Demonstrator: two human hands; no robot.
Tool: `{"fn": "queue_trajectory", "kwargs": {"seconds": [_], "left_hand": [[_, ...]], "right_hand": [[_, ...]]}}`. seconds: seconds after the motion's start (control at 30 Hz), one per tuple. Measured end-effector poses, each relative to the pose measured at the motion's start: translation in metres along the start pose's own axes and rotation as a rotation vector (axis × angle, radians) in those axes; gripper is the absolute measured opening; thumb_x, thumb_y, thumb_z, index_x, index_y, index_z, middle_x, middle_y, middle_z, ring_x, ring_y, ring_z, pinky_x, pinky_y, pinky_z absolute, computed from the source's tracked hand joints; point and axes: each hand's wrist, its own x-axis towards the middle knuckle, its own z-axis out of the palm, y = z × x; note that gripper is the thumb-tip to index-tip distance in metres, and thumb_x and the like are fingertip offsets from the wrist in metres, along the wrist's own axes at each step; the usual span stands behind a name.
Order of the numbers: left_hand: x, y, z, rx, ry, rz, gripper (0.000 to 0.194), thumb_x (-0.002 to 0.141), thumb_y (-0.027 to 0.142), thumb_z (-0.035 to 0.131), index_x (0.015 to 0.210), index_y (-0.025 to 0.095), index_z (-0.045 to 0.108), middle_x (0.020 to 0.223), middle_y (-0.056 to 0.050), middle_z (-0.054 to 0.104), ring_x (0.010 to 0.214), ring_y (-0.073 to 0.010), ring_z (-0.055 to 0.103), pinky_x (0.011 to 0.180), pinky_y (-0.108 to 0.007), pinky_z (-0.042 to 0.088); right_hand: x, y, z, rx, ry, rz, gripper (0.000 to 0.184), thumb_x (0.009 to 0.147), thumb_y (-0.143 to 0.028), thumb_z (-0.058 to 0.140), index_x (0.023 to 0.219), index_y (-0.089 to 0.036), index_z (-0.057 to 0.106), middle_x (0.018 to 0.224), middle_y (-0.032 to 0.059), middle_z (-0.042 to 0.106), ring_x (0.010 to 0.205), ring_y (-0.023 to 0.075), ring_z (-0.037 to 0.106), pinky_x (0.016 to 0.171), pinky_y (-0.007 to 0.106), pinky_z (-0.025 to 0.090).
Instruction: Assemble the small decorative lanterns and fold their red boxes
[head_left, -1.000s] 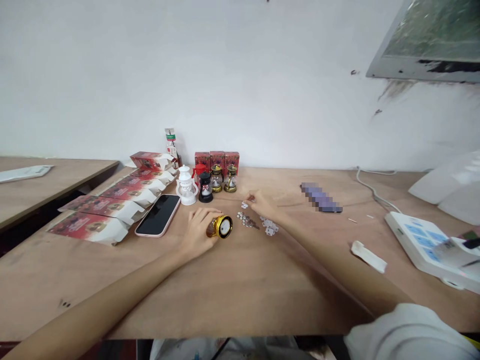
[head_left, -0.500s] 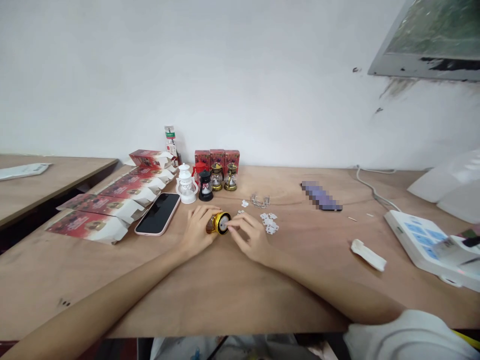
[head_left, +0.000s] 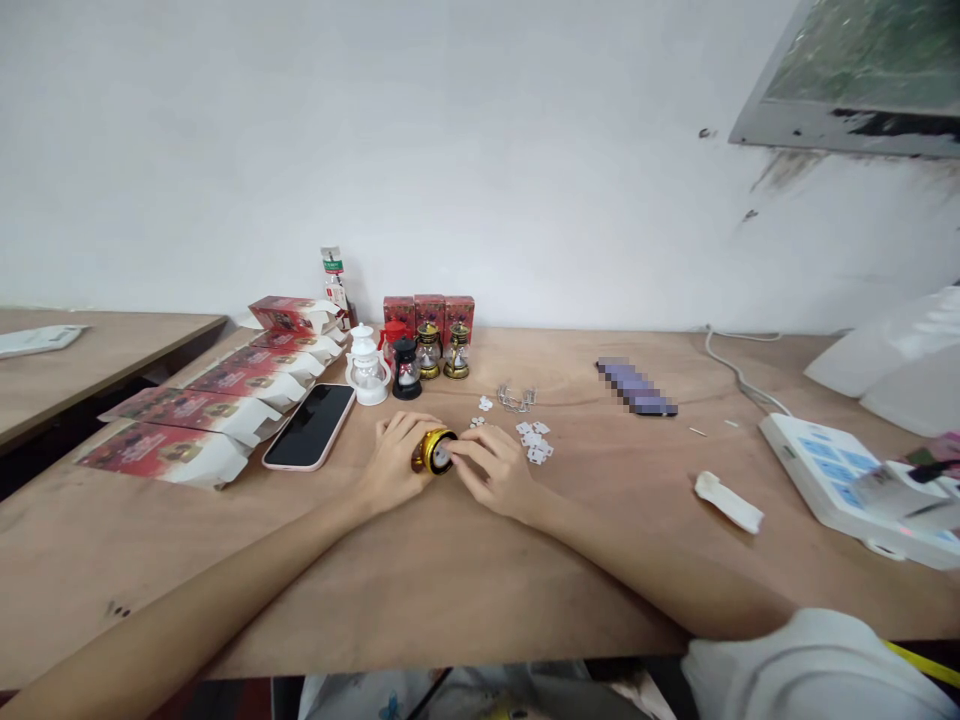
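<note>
phone [head_left: 310, 427] – beside left hand [head_left: 399, 462] – golden lantern [head_left: 433, 453] held

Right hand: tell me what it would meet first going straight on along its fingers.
The gold lantern, at its round base. The right hand's fingertips look to be touching it, though depth is unclear. The left hand is just beyond.

Lanterns [head_left: 367, 372] before boxes [head_left: 429, 310], beside phone [head_left: 310, 426].
</note>
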Motion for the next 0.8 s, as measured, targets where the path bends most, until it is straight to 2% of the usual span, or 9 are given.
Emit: {"fn": "queue_trajectory", "kwargs": {"seconds": [0.17, 0.37, 0.47, 0.7, 0.8], "left_hand": [[0.000, 0.000, 0.000, 0.012, -0.026, 0.015, 0.033, 0.073, 0.019, 0.056, 0.106, 0.022, 0.056, 0.110, -0.006, 0.063, 0.104, -0.0238, 0.052, 0.083, -0.037, 0.033], [0.002, -0.009, -0.006, 0.046, -0.085, 0.078, 0.036, 0.075, 0.025, 0.056, 0.110, 0.019, 0.056, 0.109, -0.008, 0.062, 0.102, -0.0252, 0.053, 0.084, -0.039, 0.035], [0.006, -0.016, -0.009, 0.032, -0.134, 0.142, 0.035, 0.078, 0.031, 0.057, 0.111, 0.020, 0.057, 0.106, -0.009, 0.063, 0.101, -0.0259, 0.053, 0.086, -0.040, 0.037], [0.008, -0.018, -0.009, 0.082, -0.151, 0.162, 0.040, 0.078, 0.032, 0.058, 0.116, 0.021, 0.057, 0.103, -0.009, 0.062, 0.097, -0.0258, 0.051, 0.083, -0.039, 0.039], [0.008, -0.016, -0.006, 0.109, -0.144, 0.178, 0.040, 0.078, 0.033, 0.059, 0.116, 0.021, 0.057, 0.102, -0.009, 0.061, 0.095, -0.0259, 0.050, 0.081, -0.039, 0.039]], "right_hand": [[0.001, 0.000, -0.001, -0.053, 0.020, -0.021, 0.008, 0.085, -0.020, 0.058, 0.090, -0.019, 0.064, 0.089, 0.0075, 0.066, 0.078, 0.0157, 0.061, 0.070, 0.029, 0.051], [0.001, 0.009, -0.002, -0.136, 0.020, -0.289, 0.011, 0.085, -0.012, 0.056, 0.090, -0.018, 0.064, 0.108, 0.0109, 0.068, 0.097, 0.0191, 0.065, 0.080, 0.032, 0.056], [-0.001, 0.013, -0.001, -0.183, 0.022, -0.356, 0.012, 0.086, -0.012, 0.056, 0.093, -0.016, 0.064, 0.109, 0.0129, 0.068, 0.103, 0.0214, 0.064, 0.083, 0.033, 0.058], [-0.002, 0.011, 0.001, -0.281, 0.045, -0.435, 0.012, 0.086, -0.011, 0.053, 0.088, -0.014, 0.064, 0.103, 0.0158, 0.070, 0.099, 0.0236, 0.067, 0.081, 0.032, 0.061], [-0.005, 0.012, 0.002, -0.277, 0.045, -0.423, 0.012, 0.086, -0.013, 0.053, 0.084, -0.017, 0.064, 0.102, 0.0137, 0.071, 0.096, 0.0226, 0.068, 0.079, 0.030, 0.062]]}}
